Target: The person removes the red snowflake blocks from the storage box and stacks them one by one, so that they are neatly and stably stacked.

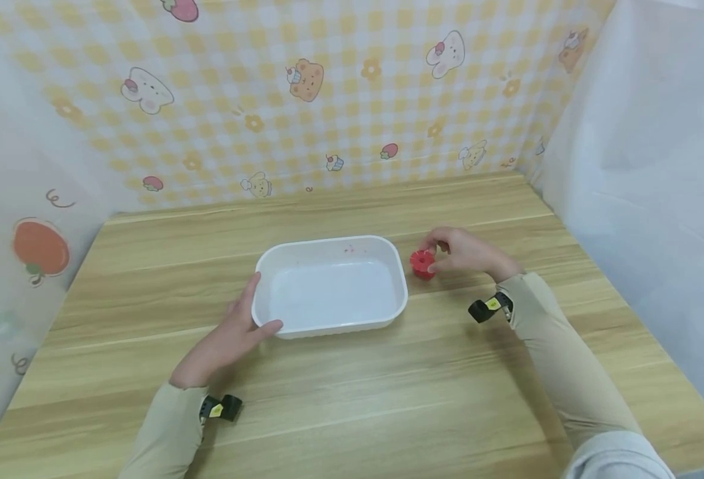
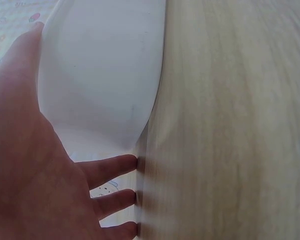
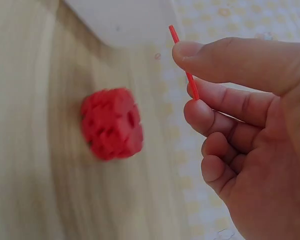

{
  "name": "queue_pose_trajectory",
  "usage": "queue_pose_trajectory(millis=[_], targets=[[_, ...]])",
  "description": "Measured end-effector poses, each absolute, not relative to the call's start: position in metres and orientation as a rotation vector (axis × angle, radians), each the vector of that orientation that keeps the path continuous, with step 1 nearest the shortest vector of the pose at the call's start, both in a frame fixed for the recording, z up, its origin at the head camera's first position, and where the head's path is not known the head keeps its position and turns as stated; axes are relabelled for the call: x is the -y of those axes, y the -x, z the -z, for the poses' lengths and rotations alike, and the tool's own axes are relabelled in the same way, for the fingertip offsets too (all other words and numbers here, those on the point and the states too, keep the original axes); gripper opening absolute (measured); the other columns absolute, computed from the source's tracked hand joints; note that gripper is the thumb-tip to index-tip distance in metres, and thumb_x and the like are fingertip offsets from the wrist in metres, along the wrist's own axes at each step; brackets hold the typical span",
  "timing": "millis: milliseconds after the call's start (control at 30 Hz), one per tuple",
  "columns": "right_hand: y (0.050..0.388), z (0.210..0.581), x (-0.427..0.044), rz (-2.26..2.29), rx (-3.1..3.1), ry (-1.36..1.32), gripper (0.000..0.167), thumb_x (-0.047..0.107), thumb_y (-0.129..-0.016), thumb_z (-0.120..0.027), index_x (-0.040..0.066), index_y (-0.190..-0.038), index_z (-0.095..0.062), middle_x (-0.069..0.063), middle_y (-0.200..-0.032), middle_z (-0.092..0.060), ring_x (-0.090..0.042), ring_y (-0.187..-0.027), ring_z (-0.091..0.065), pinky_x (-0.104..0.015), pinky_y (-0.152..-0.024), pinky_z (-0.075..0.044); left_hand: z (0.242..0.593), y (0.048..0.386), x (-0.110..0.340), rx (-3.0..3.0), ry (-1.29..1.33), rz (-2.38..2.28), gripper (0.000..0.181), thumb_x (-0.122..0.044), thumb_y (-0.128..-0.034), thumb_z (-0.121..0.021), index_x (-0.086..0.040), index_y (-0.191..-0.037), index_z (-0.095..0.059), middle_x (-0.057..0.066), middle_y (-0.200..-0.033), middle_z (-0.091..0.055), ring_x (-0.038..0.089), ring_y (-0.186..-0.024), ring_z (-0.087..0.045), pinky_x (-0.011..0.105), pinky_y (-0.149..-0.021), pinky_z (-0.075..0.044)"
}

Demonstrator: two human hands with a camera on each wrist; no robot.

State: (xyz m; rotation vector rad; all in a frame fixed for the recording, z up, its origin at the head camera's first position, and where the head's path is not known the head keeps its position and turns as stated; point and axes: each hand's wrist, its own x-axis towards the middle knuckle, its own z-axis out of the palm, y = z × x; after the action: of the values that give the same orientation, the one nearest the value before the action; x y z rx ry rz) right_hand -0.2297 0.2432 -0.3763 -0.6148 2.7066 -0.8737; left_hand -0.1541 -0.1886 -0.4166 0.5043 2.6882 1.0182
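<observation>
A white rectangular plastic tray [image 1: 331, 330] stands on the table. My left hand [image 1: 223, 342] rests at its near left corner, thumb over the front rim and fingers spread along the left side. In the left wrist view the fingers [image 2: 112, 170] are fairly straight, with tips on the tabletop. To the right of the tray, my right hand [image 1: 462, 251] pinches a thin flat red piece [image 3: 174, 33], seen edge-on, between thumb and fingertips. Just below it lies a notched red block [image 3: 110, 124] that looks like stacked slotted discs. In the head view, a red disc [image 1: 422, 259] has a centre hole.
Small red marks [image 1: 350, 249] show on the tray's far inner wall. A wood-grain table [image 1: 352, 406] lies under everything. A yellow checked sheet [image 1: 352, 100] rises behind it, and a white sheet [image 1: 657, 133] hangs at the right. Black wrist cameras [image 1: 227, 408] sit on both wrists.
</observation>
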Motion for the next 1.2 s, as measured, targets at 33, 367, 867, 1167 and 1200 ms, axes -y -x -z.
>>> queue_pose_trajectory(millis=[33, 367, 867, 1167, 1200], targets=[[0.230, 0.378, -0.245, 0.866, -2.714, 0.606, 0.035, 0.010, -0.075, -0.076, 0.004, -0.108, -0.065, -0.008, -0.100, -0.063, -0.026, -0.091, -0.050, -0.036, -0.080, -0.042, 0.417, 0.154, 0.189, -2.687, -0.505, -1.019, 0.096, -0.037, -0.0916, -0.062, -0.003, -0.151, 0.006, 0.036, -0.151, -0.014, 0.055, -0.130, -0.021, 0.072, -0.100, -0.028], [0.233, 0.394, -0.253, 0.881, -2.746, 0.557, 0.033, 0.007, -0.074, -0.077, 0.002, -0.104, -0.065, -0.008, -0.094, -0.062, -0.024, -0.090, -0.051, -0.034, -0.079, -0.041, 0.416, 0.153, 0.189, -2.673, -0.489, -1.012, 0.096, -0.037, -0.0919, -0.061, -0.005, -0.151, 0.008, 0.038, -0.150, -0.015, 0.054, -0.128, -0.023, 0.072, -0.098, -0.030], [0.234, 0.405, -0.254, 0.874, -2.760, 0.506, 0.031, 0.007, -0.075, -0.077, 0.002, -0.104, -0.065, -0.009, -0.097, -0.064, -0.026, -0.093, -0.054, -0.042, -0.085, -0.044, 0.419, 0.155, 0.189, -2.682, -0.489, -1.021, 0.095, -0.036, -0.0918, -0.062, -0.006, -0.151, 0.007, 0.035, -0.150, -0.015, 0.054, -0.129, -0.021, 0.073, -0.098, -0.029], [0.232, 0.404, -0.256, 0.870, -2.769, 0.536, 0.035, 0.010, -0.080, -0.075, -0.001, -0.111, -0.062, -0.012, -0.099, -0.061, -0.025, -0.094, -0.055, -0.042, -0.084, -0.046, 0.419, 0.155, 0.189, -2.682, -0.481, -1.023, 0.095, -0.036, -0.0915, -0.062, -0.006, -0.151, 0.006, 0.036, -0.149, -0.018, 0.053, -0.128, -0.022, 0.072, -0.098, -0.030], [0.232, 0.404, -0.257, 0.870, -2.769, 0.542, 0.035, 0.011, -0.081, -0.074, -0.001, -0.112, -0.062, -0.013, -0.100, -0.061, -0.026, -0.095, -0.055, -0.042, -0.085, -0.046, 0.419, 0.155, 0.189, -2.683, -0.482, -1.023, 0.095, -0.036, -0.0914, -0.062, -0.006, -0.151, 0.006, 0.037, -0.148, -0.018, 0.053, -0.127, -0.023, 0.072, -0.098, -0.030]])
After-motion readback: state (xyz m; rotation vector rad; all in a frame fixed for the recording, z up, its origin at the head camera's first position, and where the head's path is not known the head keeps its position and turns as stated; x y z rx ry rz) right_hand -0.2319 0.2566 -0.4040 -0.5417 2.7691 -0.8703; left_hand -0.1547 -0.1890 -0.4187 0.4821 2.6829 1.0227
